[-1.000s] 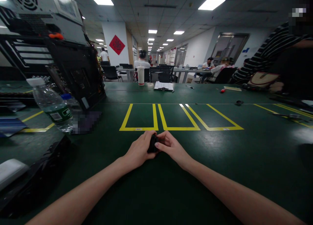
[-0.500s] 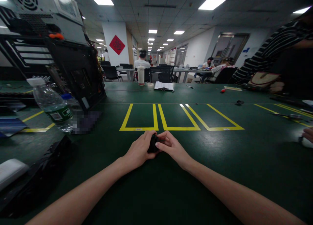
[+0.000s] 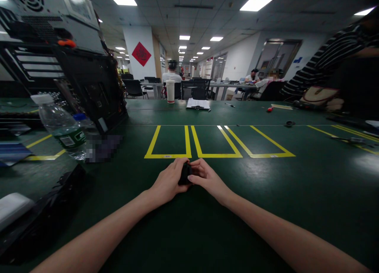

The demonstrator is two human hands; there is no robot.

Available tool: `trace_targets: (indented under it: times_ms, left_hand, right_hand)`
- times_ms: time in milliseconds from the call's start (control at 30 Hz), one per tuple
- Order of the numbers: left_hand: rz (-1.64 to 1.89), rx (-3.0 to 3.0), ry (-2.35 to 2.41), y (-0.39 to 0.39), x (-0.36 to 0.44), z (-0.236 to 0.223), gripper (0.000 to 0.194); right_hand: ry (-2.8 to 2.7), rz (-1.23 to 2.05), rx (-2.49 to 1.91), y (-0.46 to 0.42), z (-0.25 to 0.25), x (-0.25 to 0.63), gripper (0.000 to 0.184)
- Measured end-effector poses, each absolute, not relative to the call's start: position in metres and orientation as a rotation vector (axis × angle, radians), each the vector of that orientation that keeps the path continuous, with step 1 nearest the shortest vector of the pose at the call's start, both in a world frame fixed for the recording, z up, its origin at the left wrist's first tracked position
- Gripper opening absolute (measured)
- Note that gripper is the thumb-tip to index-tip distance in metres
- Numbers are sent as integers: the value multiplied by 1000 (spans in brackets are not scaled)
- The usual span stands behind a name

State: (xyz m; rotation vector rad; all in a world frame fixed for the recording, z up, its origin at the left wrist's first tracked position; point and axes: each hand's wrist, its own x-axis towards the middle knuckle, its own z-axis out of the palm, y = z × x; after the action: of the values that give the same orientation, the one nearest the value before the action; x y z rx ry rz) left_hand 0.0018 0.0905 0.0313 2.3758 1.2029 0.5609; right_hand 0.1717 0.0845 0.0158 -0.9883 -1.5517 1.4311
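Note:
A small black object [image 3: 185, 174] sits between my two hands, low over the green table [image 3: 189, 233]; its kind is hard to tell because fingers cover much of it. My left hand [image 3: 169, 179] is closed around its left side. From the right, my right hand [image 3: 211, 181] pinches it, with the thumb on its near face and the other fingers curled behind. Just beyond my hands, yellow tape [image 3: 194, 156] marks out three open-topped frames on the table.
At left stand an opened computer case [image 3: 85, 83], a plastic water bottle [image 3: 63, 130] and a black bag-like thing [image 3: 47, 209]. Farther back are a white cup [image 3: 170, 92] and a clipboard with papers [image 3: 198, 104]. A person in a striped sleeve [image 3: 322, 63] is at right.
My hands keep their hold on the black object almost unmoved. The other person's hand at the right edge has gone out of view.

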Motion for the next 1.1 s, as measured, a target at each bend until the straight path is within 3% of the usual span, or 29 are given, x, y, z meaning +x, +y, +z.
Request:
trace_targets:
  times_ms: [200, 433, 833, 1100]
  left_hand:
    - [597, 2421, 1221, 92, 3, 28, 58]
    - [595, 2391, 1202, 93, 1, 25, 58]
    - [613, 2398, 1201, 92, 2, 27, 56]
    - [609, 2425, 1215, 94, 2, 22, 61]
  right_hand:
    - [-1526, 1398, -949, 85, 14, 170, 18]
    - [-1516, 1395, -1055, 87, 11, 170, 27]
    - [-1514, 1400, -963, 84, 16, 171, 16]
    - [-1508, 1419, -1071, 89, 11, 171, 26]
